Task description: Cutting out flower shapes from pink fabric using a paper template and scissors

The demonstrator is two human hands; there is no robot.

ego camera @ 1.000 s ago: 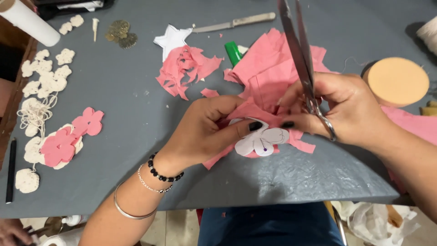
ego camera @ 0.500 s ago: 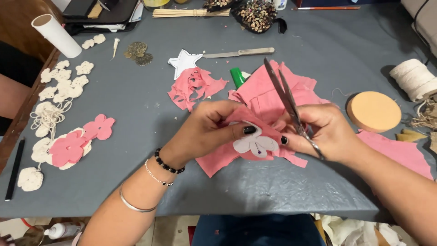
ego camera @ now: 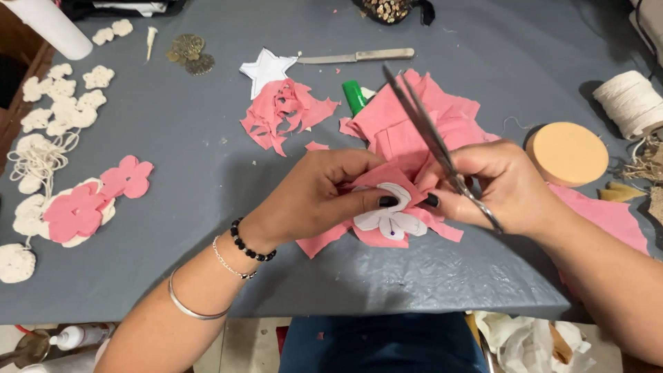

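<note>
My left hand pinches a piece of pink fabric with a white flower-shaped paper pattern pinned onto it. My right hand holds metal scissors, blades together and pointing up and away, while its thumb also touches the pink fabric at the pattern's edge. Both hands meet above the near middle of the grey table. More pink fabric is heaped just behind them.
Pink fabric scraps, a white star, a knife and a green marker lie farther back. Pink flowers and cream crocheted flowers lie left. A round tan disc and twine spool sit right.
The view has shifted a little and the scissors have tilted down from nearly upright toward the left. Both hands stay on the pink fabric with the pattern.
</note>
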